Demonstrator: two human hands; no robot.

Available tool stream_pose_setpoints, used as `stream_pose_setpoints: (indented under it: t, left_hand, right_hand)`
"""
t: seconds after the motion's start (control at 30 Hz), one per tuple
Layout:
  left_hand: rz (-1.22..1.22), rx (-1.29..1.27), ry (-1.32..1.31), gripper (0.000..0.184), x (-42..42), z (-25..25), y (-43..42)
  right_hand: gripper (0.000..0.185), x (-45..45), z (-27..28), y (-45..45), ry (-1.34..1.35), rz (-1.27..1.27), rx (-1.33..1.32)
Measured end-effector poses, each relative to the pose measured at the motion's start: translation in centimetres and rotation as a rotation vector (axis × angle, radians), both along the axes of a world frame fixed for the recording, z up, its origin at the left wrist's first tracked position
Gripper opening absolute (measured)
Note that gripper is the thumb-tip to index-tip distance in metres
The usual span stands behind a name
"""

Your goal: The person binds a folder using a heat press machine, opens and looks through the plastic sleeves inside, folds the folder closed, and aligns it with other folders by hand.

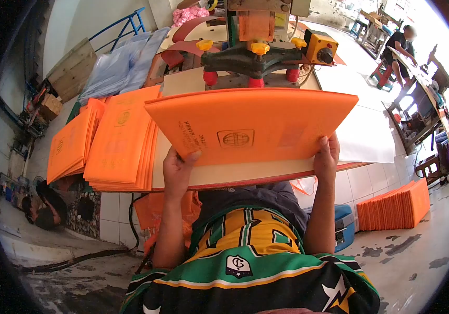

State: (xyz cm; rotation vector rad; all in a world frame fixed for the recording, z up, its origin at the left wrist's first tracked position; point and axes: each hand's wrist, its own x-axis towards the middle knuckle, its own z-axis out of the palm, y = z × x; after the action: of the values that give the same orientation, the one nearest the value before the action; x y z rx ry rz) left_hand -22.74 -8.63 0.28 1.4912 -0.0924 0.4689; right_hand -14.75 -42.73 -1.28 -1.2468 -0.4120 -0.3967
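Note:
Both hands hold an orange folder [258, 123] with a printed globe emblem and lettering, tilted up above the work table. My left hand [178, 170] grips its lower left edge, thumb on the front face. At the lower right edge my right hand [326, 154] pinches it the same way, fingers hidden behind. Whether it is one folder or several together I cannot tell. Just behind stands a press [256, 63] with a dark metal crosspiece, yellow knobs and red posts. Left of my left hand lies a stack of similar orange folders [122, 138].
Another orange pile [70, 144] hangs over the table's left edge. Clear plastic sheets [122, 65] lie behind it. A yellow control box [321, 48] sits beside the press. White sheets [365, 136] are at right. On the floor stands a row of orange folders [394, 205]. A person [399, 52] sits farther off.

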Motion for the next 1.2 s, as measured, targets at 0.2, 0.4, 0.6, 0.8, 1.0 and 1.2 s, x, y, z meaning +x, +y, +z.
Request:
stream_pose_setpoints:
  t: [0.2, 0.4, 0.6, 0.8, 1.0, 1.2]
  left_hand:
    - [-0.017, 0.019, 0.003, 0.035, 0.1, 0.7, -0.4]
    - [0.033, 0.013, -0.04, 0.033, 0.2, 0.7, -0.5]
    - [0.043, -0.044, -0.019, 0.031, 0.0, 0.6, -0.4]
    - [0.067, 0.034, -0.034, 0.03, 0.2, 0.0, 0.1]
    - [0.1, -0.035, -0.109, 0.031, 0.3, -0.7, 0.2]
    - [0.09, -0.028, -0.116, 0.032, 0.3, -1.1, 0.8]
  right_hand:
    - [0.038, -0.6, 1.2, 0.4, 0.094, 0.027, -0.035]
    - [0.04, -0.6, 1.2, 0.5, 0.087, 0.011, -0.055]
    - [0.042, -0.9, 1.8, 0.9, 0.078, -0.012, -0.088]
    - [0.045, -0.5, 0.8, 0.3, 0.102, -0.039, -0.119]
    - [0.048, 0.1, -0.1, -0.3, 0.061, -0.018, -0.024]
    - [0.048, -0.2, 0.8, 0.5, 0.073, -0.021, 0.025]
